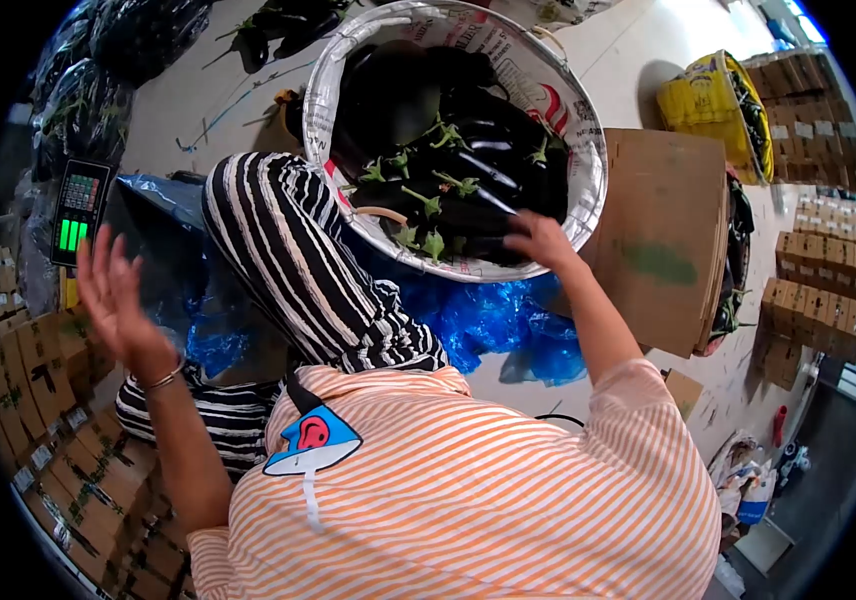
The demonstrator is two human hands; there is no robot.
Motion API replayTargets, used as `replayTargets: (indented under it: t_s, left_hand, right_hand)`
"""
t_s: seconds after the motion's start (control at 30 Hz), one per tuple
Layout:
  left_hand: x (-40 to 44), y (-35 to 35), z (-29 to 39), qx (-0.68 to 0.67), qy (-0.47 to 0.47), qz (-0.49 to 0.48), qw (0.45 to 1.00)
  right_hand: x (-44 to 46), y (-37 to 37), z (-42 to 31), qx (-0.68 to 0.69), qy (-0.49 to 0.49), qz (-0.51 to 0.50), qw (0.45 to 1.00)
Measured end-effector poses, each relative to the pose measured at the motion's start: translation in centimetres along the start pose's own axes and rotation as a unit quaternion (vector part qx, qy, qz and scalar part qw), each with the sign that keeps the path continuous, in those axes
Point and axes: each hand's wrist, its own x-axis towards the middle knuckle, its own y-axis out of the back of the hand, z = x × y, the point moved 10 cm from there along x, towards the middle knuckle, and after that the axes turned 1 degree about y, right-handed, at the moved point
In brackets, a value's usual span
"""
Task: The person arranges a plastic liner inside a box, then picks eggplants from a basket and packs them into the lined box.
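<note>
A large round basket lined with printed white sacking holds many dark eggplants with green stems. At its lower right inner side, my right hand reaches in over the eggplants; its fingertips are at an eggplant, and whether they grip it cannot be made out. My left hand is raised at the left with fingers spread and nothing in it, just below a scale display with green digits.
Blue plastic lies below the basket. A cardboard box stands right of it, a yellow sack farther back. Stacked cartons line the right side, more cartons the left. Dark plastic bags are at upper left.
</note>
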Motion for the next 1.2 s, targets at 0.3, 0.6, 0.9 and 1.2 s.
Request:
replayTargets:
  t_s: [0.3, 0.6, 0.9, 1.2]
  left_hand:
    - [-4.1, -18.8, 4.7, -0.185, 0.031, -0.361, 0.914]
    - [-7.6, -30.4, 5.9, -0.033, -0.232, -0.406, 0.883]
    - [-6.2, -26.4, -2.2, -0.557, 0.372, -0.341, 0.66]
    - [-7.5, -26.1, -2.5, -0.571, 0.378, -0.413, 0.6]
  right_hand:
    - [5.4, -1.6, 0.8, -0.191, -0.034, -0.029, 0.981]
    - [0.9, 20.7, -25.2, 0.152, 0.17, -0.1, 0.968]
    - [12.6, -6.4, 7.0, -0.044, -0.073, 0.077, 0.993]
    - [8.1, 4.2, -1.7, 0.088, 0.039, 0.203, 0.974]
